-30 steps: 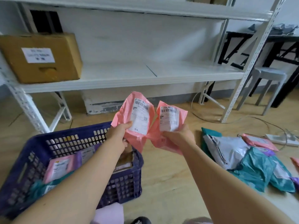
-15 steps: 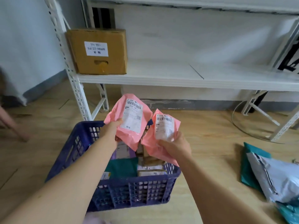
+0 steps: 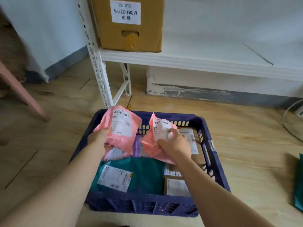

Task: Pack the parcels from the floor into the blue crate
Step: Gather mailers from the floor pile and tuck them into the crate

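The blue crate stands on the floor in front of me, holding a teal parcel, brown boxes and other labelled parcels. My left hand grips a pink parcel with a white barcode label, held over the crate's far left part. My right hand grips a second pink parcel, also labelled, over the crate's middle. Both parcels hang just above the packed contents.
A white metal shelf stands behind the crate, with a cardboard box on it and its upright post close to the crate's back rim. A pink chair leg slants at left. A teal parcel lies at the right edge.
My view has swung left and down onto the crate. Both hands have carried the pink parcels from chest height down over the crate's inside.
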